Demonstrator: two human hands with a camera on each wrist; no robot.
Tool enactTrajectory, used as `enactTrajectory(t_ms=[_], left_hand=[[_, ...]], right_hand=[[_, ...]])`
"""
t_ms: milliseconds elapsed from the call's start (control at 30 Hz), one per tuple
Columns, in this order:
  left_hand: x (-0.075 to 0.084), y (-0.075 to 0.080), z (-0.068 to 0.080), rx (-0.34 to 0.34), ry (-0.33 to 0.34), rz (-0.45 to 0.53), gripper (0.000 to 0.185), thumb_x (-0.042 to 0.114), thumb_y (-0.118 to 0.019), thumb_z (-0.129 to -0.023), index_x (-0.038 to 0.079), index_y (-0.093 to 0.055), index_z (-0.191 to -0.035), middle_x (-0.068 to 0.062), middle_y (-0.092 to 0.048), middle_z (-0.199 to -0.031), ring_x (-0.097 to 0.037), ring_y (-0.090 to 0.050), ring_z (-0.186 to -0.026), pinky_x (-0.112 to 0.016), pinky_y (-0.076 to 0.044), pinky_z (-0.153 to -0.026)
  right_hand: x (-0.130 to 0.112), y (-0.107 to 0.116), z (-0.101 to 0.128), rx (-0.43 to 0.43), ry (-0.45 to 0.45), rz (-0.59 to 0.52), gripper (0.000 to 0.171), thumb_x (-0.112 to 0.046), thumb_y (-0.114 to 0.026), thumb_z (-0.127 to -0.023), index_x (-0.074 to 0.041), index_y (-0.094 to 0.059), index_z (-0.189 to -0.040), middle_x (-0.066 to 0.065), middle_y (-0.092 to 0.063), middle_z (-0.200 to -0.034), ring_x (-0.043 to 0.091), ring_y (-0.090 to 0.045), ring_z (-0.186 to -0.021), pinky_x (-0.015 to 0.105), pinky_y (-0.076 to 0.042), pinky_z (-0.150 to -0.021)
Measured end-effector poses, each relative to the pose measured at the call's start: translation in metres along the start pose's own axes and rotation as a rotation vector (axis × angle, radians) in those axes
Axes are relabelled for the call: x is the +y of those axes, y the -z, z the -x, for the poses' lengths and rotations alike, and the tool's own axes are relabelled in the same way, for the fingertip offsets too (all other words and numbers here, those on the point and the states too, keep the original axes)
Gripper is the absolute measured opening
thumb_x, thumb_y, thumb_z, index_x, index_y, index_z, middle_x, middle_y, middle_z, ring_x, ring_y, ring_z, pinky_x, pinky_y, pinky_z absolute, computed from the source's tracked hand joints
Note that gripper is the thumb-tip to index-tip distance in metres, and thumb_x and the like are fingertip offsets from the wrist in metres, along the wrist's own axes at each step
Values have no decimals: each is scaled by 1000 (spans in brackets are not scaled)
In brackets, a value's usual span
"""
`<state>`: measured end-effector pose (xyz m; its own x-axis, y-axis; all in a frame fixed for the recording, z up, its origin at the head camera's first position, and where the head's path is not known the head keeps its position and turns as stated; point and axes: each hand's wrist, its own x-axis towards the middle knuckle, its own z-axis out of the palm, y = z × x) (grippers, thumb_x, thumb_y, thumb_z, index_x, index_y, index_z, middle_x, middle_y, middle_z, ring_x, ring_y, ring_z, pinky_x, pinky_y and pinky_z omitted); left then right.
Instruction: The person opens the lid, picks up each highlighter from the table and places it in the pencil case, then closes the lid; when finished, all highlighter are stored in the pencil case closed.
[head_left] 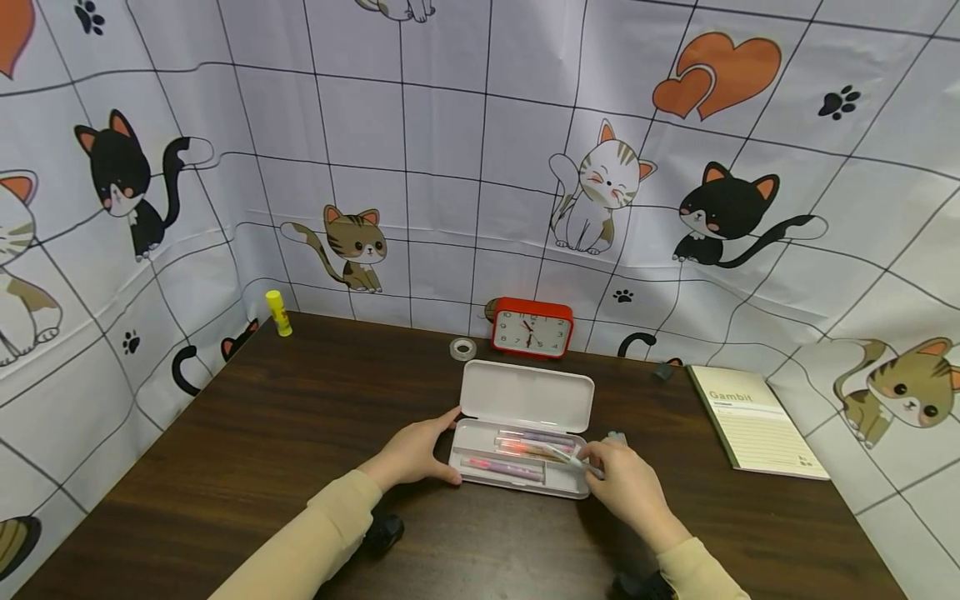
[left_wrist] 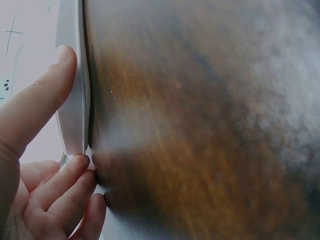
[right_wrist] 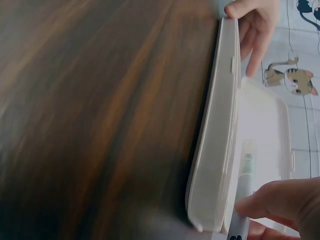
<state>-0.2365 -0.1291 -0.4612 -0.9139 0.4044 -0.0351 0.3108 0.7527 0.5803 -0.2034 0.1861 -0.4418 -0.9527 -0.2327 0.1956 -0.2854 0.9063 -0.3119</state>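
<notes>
An open white pencil case [head_left: 527, 396] lies on the brown table, its lid tipped back. Inside it are several pens [head_left: 502, 469] in pink and purple tones. My left hand [head_left: 415, 450] holds the case's left end, thumb at the front side and fingers round the corner; the left wrist view shows this hand [left_wrist: 55, 165] up close. Over the right end of the case, my right hand [head_left: 622, 479] pinches a pale grey-white pen [right_wrist: 245, 187] between thumb and fingers. The pen slants across the open tray. A small teal end [head_left: 617, 437] shows just behind the right hand.
A red alarm clock [head_left: 532, 327] and a tape roll [head_left: 462, 349] stand behind the case. At the far left corner is a yellow glue stick [head_left: 278, 313]. A notebook [head_left: 757, 421] lies at the right, near a small dark grey object [head_left: 663, 372]. A cat-print curtain [head_left: 442, 183] surrounds the table.
</notes>
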Motion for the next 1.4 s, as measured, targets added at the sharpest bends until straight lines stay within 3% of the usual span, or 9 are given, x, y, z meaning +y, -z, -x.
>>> enactTrajectory(t_ms=[900,1133,1400], left_hand=[[-1,0,0,2,-6,-9,104,40,-85,-67,9,-30,-149,-10,-55,-135,-32,-49,-125,-49,-38,-102],[-2,0,-1,5,4,-10,104,41,-85,-66,10,-30,-149,-10,-55,-135,-32,-49,-126,-49,-38,-103],[-1,0,-1,11,-7,-14,103,41,-84,-66,9,-31,-149,-10,-56,-134,-32,-50,-125,-48,-39,-103]], right_hand=[[-53,-29,-19,42,207,-30,16,-9,-77,-73,-19,-70,-82,-5,-62,-82,12,-61,-74,28,-47,-58],[-68,-33,-27,54,281,-55,15,-8,-77,-73,-16,-69,-82,-4,-60,-80,12,-60,-72,28,-47,-59],[-76,-37,-32,51,292,-90,14,-9,-76,-75,-17,-71,-84,-6,-60,-80,11,-59,-73,24,-46,-58]])
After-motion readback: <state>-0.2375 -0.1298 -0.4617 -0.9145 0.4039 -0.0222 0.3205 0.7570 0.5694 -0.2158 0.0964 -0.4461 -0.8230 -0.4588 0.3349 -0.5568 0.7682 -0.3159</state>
